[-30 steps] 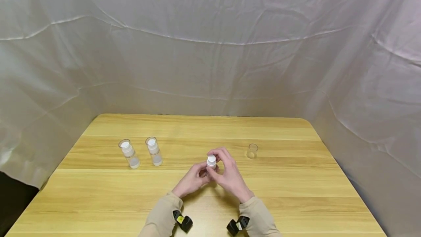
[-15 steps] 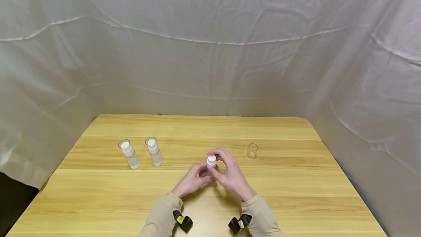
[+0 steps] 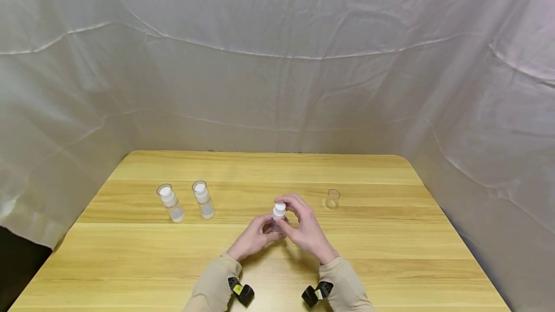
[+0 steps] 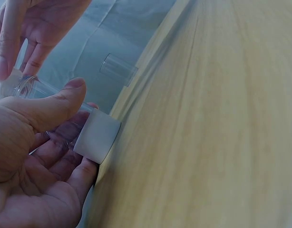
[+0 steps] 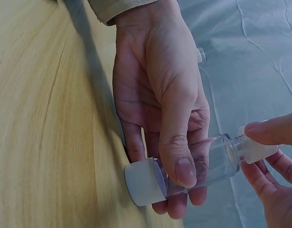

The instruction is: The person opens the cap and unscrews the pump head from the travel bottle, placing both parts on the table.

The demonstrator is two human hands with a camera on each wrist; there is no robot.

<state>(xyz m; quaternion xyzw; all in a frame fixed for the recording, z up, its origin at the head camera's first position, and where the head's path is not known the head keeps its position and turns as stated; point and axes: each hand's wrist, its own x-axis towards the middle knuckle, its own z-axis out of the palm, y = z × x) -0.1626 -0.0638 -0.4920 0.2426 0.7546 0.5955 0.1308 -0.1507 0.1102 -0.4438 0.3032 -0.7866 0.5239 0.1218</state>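
Note:
Near the table's front, a small clear bottle [image 5: 215, 156] with a white base [image 4: 97, 137] stands upright. My left hand [image 3: 257, 236] grips its clear body between thumb and fingers. At the top, my right hand [image 3: 303, 230] pinches the white pump head [image 3: 279, 209] with thumb and fingertips. In the right wrist view a clear ridged neck [image 5: 236, 146] shows between the body and the white part. Whether the pump head is seated or partly unscrewed is hard to tell. A clear cylindrical cap [image 3: 332, 199] stands on the table to the right, apart from both hands.
Two similar bottles, a left one [image 3: 171, 203] and a right one [image 3: 203, 200], stand at the left with clear caps on. The wooden table [image 3: 390, 254] has grey curtains [image 3: 277, 85] behind it and along its sides.
The white pump head has risen slightly between the right fingertips, and more of the white part shows. The right hand has shifted slightly to the right. The left hand has stayed put.

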